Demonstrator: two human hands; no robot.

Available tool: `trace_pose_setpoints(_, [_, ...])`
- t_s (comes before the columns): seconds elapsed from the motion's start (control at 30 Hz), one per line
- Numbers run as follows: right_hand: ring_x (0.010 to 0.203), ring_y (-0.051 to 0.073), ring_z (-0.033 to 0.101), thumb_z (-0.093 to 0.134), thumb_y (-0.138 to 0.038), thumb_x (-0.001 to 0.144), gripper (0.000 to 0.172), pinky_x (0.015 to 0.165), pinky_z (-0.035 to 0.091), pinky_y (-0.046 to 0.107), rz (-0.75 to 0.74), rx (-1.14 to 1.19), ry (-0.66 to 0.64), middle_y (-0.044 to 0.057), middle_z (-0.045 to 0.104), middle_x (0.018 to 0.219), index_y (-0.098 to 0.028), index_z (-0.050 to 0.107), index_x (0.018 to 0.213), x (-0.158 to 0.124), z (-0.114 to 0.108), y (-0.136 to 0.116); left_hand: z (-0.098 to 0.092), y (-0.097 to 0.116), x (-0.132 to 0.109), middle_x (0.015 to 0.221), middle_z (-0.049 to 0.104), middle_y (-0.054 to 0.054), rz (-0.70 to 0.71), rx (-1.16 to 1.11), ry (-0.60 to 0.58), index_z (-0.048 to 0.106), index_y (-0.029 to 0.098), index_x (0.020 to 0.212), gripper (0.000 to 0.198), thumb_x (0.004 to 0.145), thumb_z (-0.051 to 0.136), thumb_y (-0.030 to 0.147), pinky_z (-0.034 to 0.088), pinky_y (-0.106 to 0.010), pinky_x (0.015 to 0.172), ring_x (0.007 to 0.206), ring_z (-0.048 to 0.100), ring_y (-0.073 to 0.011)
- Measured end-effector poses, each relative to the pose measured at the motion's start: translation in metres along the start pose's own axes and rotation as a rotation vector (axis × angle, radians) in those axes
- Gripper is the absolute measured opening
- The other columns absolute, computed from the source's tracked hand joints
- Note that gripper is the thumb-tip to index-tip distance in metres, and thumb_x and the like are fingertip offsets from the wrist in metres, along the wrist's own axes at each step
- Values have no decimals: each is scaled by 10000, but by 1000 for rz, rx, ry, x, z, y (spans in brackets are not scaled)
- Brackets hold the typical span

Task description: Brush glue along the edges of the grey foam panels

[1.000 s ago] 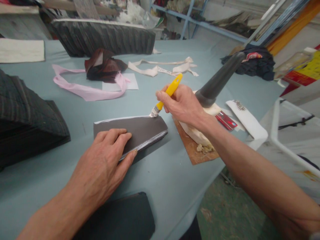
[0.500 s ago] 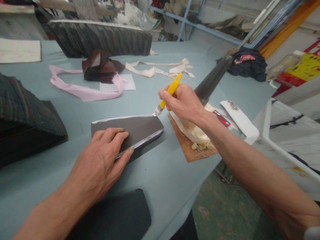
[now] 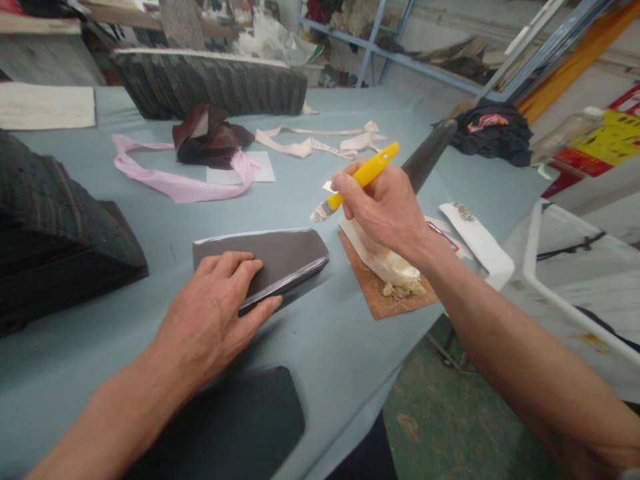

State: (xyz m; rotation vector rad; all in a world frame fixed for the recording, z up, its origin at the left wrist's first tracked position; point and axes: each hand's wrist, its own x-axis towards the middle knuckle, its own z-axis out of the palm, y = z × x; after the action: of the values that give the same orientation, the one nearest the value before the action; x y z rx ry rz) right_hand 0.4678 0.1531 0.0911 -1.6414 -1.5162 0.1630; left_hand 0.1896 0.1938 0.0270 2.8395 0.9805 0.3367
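A stack of thin dark grey panels (image 3: 287, 255) lies on the table, white paste along its far and near long edges. My left hand (image 3: 217, 293) holds it down, its bent fingers together on the top face and its thumb along the near side. In my right hand (image 3: 383, 203) is a yellow-handled paste brush (image 3: 367, 170), pinched between thumb and fingers. The white-coated bristles hang just above the stack's far right corner, apart from it. Under my right wrist, a pale paste-covered bundle (image 3: 400, 267) rests on a brown board (image 3: 373, 303).
A long row of dark folded pieces (image 3: 210, 83) stands at the back, another dark pile (image 3: 65, 233) at left. Behind the stack lie a pink strip (image 3: 165, 187), dark reddish cloth (image 3: 210, 140) and white strips (image 3: 300, 148). A dark rod-like form (image 3: 425, 157) and white-framed bin (image 3: 530, 247) are at right.
My right hand has lifted the brush off the stack's far edge and shifted right, tilting the handle lower. My left hand stays on the stack. The view has shifted slightly.
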Motion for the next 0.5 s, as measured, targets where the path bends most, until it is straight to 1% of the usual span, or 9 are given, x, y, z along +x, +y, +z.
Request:
trace_pose_setpoints(0.07, [585,131,546,630,-356,1040,323,659,477,301,7,32,10,-51,577,579,-231,593,745,-9,-1,-5,-3,-2,2,1383,682,-174,-5,24,-36,672,185,1319,545,945,626,579,576,-561,1094,1218,640,-399])
trace_pose_setpoints(0.13, [577,127,549,634,-359,1041,328,650,486,298,23,51,14,-51,582,580,-228,602,742,-21,-4,-8,-5,-5,4,1402,678,-171,-6,28,-75,668,194,1327,539,916,660,543,580,-566,1081,1221,639,-403])
trace_pose_setpoints(0.27, [562,127,558,643,-450,1047,353,617,500,300,46,115,42,-45,589,595,-227,630,773,-49,-17,-12,-11,-13,12,1404,676,-174,-6,-12,-162,671,184,1327,559,903,631,547,558,-586,1093,1229,641,-401])
trace_pose_setpoints(0.37, [563,130,571,656,-501,1037,366,581,493,300,69,175,114,-37,604,607,-233,637,788,-74,-27,-13,-18,-18,19,1385,677,-175,-6,-52,-214,680,180,1319,621,872,620,607,533,-570,1123,1246,644,-393])
trace_pose_setpoints(0.5, [498,121,521,691,-559,1003,380,497,443,291,115,252,194,-45,576,565,-242,656,797,-105,-41,-15,-27,-22,28,1380,677,-157,-13,-112,-258,694,203,1274,661,844,594,696,516,-527,1140,1237,662,-374])
